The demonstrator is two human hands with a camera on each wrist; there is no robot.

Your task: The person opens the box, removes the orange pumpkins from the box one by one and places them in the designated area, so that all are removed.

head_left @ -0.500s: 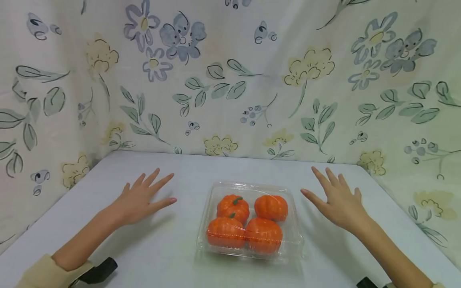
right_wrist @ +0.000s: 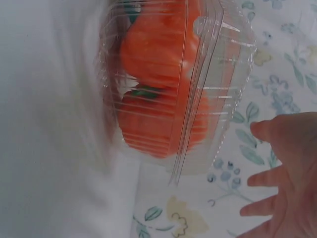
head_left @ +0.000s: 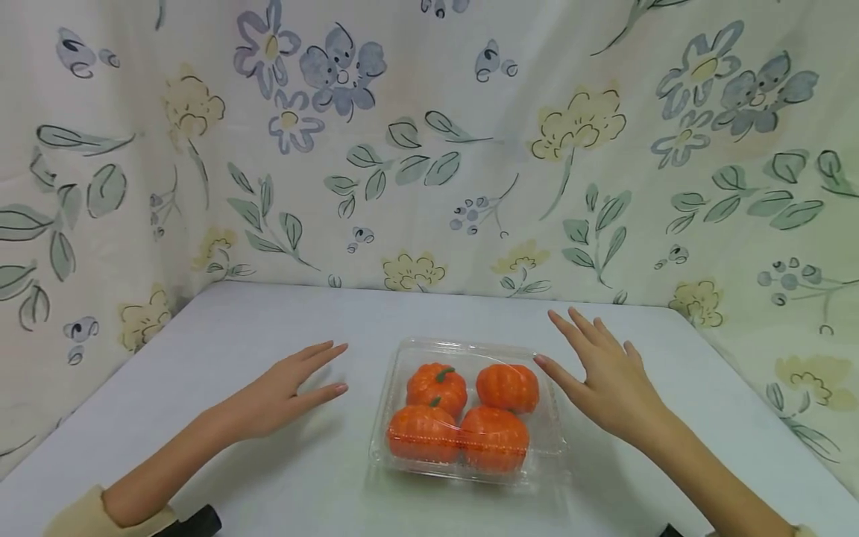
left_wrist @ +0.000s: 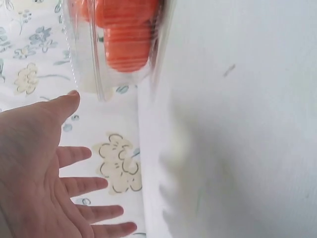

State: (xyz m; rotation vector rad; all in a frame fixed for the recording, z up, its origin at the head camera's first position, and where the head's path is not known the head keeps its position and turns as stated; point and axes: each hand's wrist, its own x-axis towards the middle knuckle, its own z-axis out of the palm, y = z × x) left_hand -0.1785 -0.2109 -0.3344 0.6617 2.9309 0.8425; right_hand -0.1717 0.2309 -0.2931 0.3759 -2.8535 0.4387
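A clear plastic clamshell box (head_left: 550, 447) stands on the table with several small orange pumpkins inside, one of them a front pumpkin (head_left: 494, 440) with a glossy skin. Green stems show on some. To the left of the box, my left hand (head_left: 282, 391) hovers with straight, spread fingers and holds nothing. On the other side my right hand (head_left: 614, 380) is also spread, its thumb tip close to the box's upper right corner in the head view. The right wrist view shows a gap between that thumb (right_wrist: 262, 130) and the ribbed box wall (right_wrist: 163, 119).
The white table (head_left: 322, 492) runs back to a floral curtain (head_left: 429, 149) hanging behind it and along its sides. A black wrist device (head_left: 197, 522) sits under the left sleeve (head_left: 101, 514).
Both hands have moved inward, nearer the box from either side. The left fingers look closer together than before. The box and pumpkins stay in place.
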